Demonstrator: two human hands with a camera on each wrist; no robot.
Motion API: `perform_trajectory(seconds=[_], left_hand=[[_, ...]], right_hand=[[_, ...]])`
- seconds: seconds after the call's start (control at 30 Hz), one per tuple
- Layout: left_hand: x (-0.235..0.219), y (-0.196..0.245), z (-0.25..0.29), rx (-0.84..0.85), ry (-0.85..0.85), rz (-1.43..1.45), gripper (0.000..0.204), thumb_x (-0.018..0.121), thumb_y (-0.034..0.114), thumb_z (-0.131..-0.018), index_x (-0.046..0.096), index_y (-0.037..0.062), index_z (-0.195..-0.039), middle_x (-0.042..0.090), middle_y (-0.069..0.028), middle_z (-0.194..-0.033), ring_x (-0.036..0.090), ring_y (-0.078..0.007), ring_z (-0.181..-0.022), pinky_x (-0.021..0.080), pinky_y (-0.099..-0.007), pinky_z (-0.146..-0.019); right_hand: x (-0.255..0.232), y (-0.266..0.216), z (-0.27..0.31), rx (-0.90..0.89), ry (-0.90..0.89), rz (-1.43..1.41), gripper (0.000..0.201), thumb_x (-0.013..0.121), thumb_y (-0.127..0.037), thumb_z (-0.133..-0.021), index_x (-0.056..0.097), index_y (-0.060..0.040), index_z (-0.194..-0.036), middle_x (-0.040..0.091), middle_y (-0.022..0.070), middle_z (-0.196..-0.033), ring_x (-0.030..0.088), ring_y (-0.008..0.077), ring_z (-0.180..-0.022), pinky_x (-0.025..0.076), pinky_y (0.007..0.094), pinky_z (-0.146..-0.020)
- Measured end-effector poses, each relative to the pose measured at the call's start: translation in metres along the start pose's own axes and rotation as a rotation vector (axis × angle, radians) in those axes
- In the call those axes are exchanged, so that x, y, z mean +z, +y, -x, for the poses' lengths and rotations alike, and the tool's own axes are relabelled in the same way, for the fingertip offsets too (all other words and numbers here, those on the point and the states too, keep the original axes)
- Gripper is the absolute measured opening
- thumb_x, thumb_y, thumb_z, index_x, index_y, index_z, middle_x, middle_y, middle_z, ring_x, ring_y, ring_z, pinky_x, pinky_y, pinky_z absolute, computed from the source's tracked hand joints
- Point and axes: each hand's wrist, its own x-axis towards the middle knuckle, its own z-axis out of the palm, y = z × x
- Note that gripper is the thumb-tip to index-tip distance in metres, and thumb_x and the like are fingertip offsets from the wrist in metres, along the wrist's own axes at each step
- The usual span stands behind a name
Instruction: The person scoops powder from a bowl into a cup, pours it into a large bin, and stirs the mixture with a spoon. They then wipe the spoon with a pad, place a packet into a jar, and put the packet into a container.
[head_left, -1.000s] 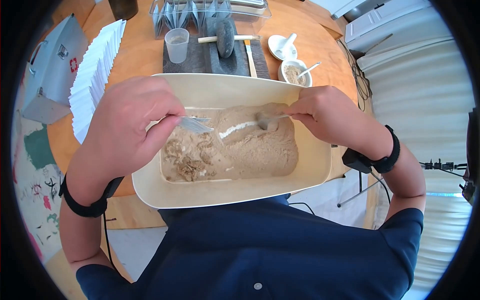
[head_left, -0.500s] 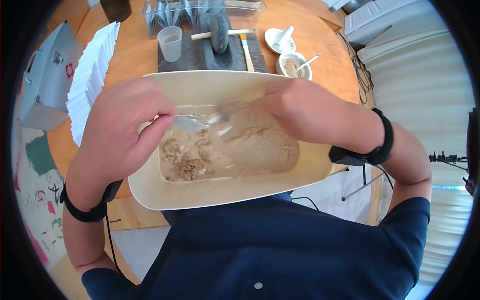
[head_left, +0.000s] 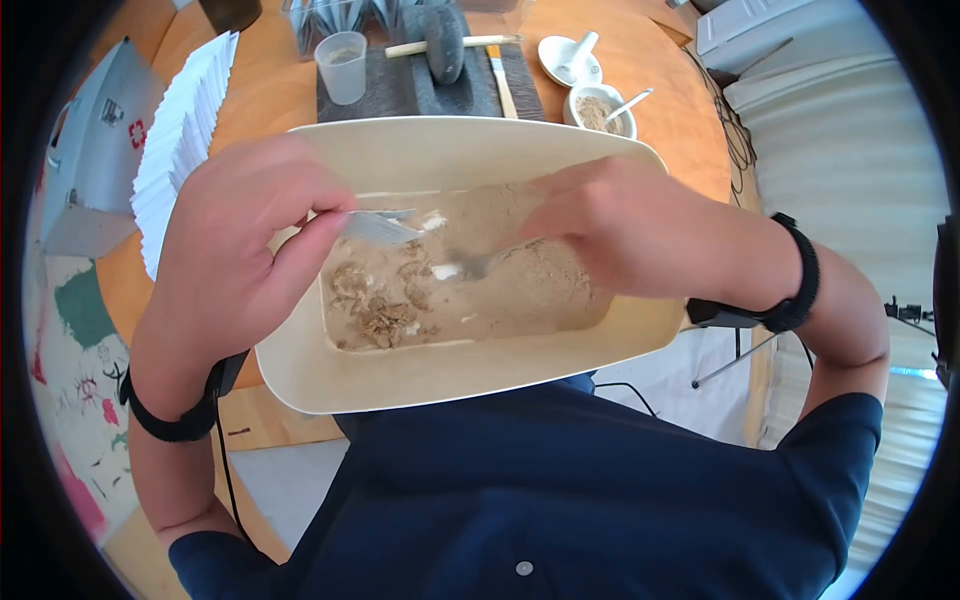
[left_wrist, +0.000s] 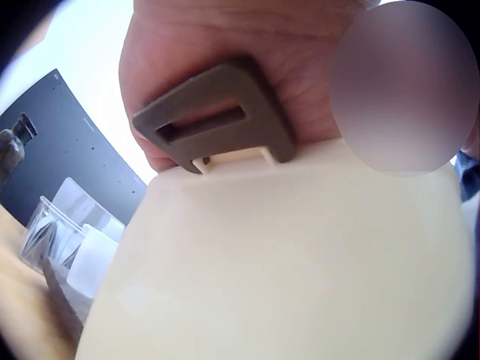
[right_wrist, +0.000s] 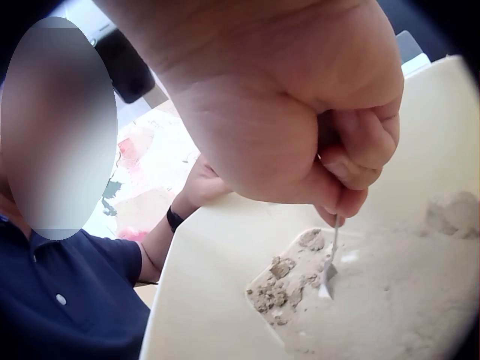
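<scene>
Between thumb and fingers, my left hand point(head_left: 255, 235) pinches a small pale grey packet point(head_left: 385, 228) over the left half of a cream plastic tub point(head_left: 470, 388). My right hand point(head_left: 625, 225) grips the thin handle of a small metal spoon point(right_wrist: 328, 279), whose bowl is down at the powder. Fine light-brown powder point(head_left: 540, 305) covers the tub floor, with darker clumps point(head_left: 385, 322) near the left end and white floor patches showing through. A brown plastic clip point(left_wrist: 217, 112) on the tub's end lies against my left palm in the left wrist view.
Beyond the tub stand a frosted cup point(head_left: 342, 70), a stone grinding trough point(head_left: 450, 100) with a wheel, a brush point(head_left: 502, 85) and a white bowl of powder point(head_left: 600, 110). White folded paper point(head_left: 190, 140) and a grey metal case point(head_left: 95, 160) are at left.
My right hand has swept the spoon leftward through the powder, then back slightly and nearer my body. White streaks on the tub floor have changed shape. The left hand keeps its pinch on the packet.
</scene>
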Motion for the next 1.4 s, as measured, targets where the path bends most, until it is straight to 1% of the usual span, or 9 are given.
perform_trajectory(seconds=[0.13, 0.3, 0.43, 0.6, 0.87, 0.93, 1.07, 1.27, 1.4], left_hand=[[0.000, -0.001, 0.000, 0.024, -0.013, -0.012, 0.012, 0.066, -0.006, -0.075, 0.063, 0.0020, -0.083, 0.059, -0.0085, -0.077, 0.057, -0.0225, -0.068, 0.043, -0.0330, -0.062], [0.000, 0.002, -0.001, 0.002, -0.033, -0.015, 0.013, 0.066, -0.007, -0.075, 0.063, 0.0018, -0.084, 0.059, -0.0086, -0.077, 0.056, -0.0227, -0.068, 0.042, -0.0331, -0.062], [0.000, 0.002, 0.000, 0.005, -0.019, -0.007, 0.013, 0.066, -0.008, -0.075, 0.063, 0.0015, -0.084, 0.058, -0.0086, -0.076, 0.055, -0.0228, -0.068, 0.041, -0.0330, -0.061], [0.001, 0.001, 0.000, 0.012, -0.007, 0.013, 0.014, 0.066, -0.008, -0.075, 0.063, 0.0017, -0.084, 0.058, -0.0086, -0.076, 0.055, -0.0230, -0.068, 0.041, -0.0334, -0.062], [0.001, 0.002, -0.001, 0.010, -0.016, 0.013, 0.014, 0.066, -0.008, -0.075, 0.062, 0.0020, -0.084, 0.057, -0.0083, -0.074, 0.055, -0.0232, -0.068, 0.041, -0.0340, -0.062], [0.000, 0.003, -0.002, -0.006, -0.028, -0.027, 0.012, 0.068, -0.003, -0.074, 0.064, 0.0036, -0.084, 0.060, -0.0083, -0.075, 0.059, -0.0256, -0.069, 0.043, -0.0356, -0.061], [0.000, 0.006, -0.002, -0.033, -0.033, -0.009, 0.012, 0.067, -0.005, -0.074, 0.064, 0.0031, -0.083, 0.060, -0.0080, -0.075, 0.058, -0.0241, -0.068, 0.043, -0.0343, -0.060], [0.001, 0.005, -0.002, -0.027, -0.020, 0.009, 0.014, 0.066, -0.009, -0.073, 0.064, 0.0019, -0.083, 0.060, -0.0077, -0.074, 0.056, -0.0216, -0.065, 0.042, -0.0322, -0.058], [-0.001, 0.006, -0.001, -0.028, -0.039, 0.010, 0.013, 0.066, -0.008, -0.074, 0.063, 0.0014, -0.083, 0.059, -0.0082, -0.076, 0.055, -0.0228, -0.069, 0.041, -0.0331, -0.061]], right_hand=[[-0.010, 0.009, 0.014, 0.106, 0.062, 0.039, 0.035, 0.055, 0.007, -0.073, 0.074, -0.0016, -0.102, 0.067, 0.0199, -0.089, 0.067, 0.0379, -0.086, 0.055, 0.0452, -0.077], [0.013, -0.005, 0.010, -0.215, 0.080, -0.087, 0.032, 0.057, 0.007, -0.070, 0.073, -0.0012, -0.096, 0.067, 0.0180, -0.086, 0.067, 0.0371, -0.085, 0.056, 0.0446, -0.075], [0.010, -0.008, 0.009, -0.178, -0.051, -0.080, 0.029, 0.059, 0.011, -0.070, 0.072, -0.0014, -0.093, 0.063, 0.0137, -0.078, 0.064, 0.0345, -0.075, 0.053, 0.0422, -0.066], [-0.008, 0.016, 0.018, 0.071, 0.045, 0.233, 0.025, 0.060, 0.008, -0.075, 0.075, -0.0036, -0.091, 0.062, 0.0124, -0.076, 0.064, 0.0340, -0.071, 0.053, 0.0413, -0.064], [-0.020, -0.003, 0.027, -0.053, 0.091, 0.056, 0.022, 0.060, 0.004, -0.068, 0.073, -0.0017, -0.085, 0.063, 0.0161, -0.076, 0.066, 0.0358, -0.077, 0.055, 0.0446, -0.068], [-0.017, -0.011, 0.028, -0.128, -0.114, 0.066, 0.013, 0.062, 0.002, -0.066, 0.069, 0.0005, -0.077, 0.063, 0.0153, -0.076, 0.066, 0.0352, -0.075, 0.054, 0.0449, -0.067], [-0.007, -0.009, 0.028, -0.195, -0.156, 0.218, 0.004, 0.064, -0.004, -0.070, 0.067, -0.0003, -0.071, 0.064, 0.0122, -0.079, 0.069, 0.0307, -0.074, 0.057, 0.0403, -0.065], [-0.008, 0.004, 0.030, -0.062, 0.003, 0.441, 0.002, 0.065, -0.002, -0.070, 0.067, -0.0027, -0.070, 0.064, 0.0098, -0.078, 0.069, 0.0294, -0.073, 0.057, 0.0382, -0.062], [-0.018, 0.007, 0.032, 0.005, 0.035, 0.386, 0.006, 0.064, 0.001, -0.067, 0.067, -0.0031, -0.070, 0.063, 0.0103, -0.077, 0.067, 0.0307, -0.071, 0.055, 0.0394, -0.060]])
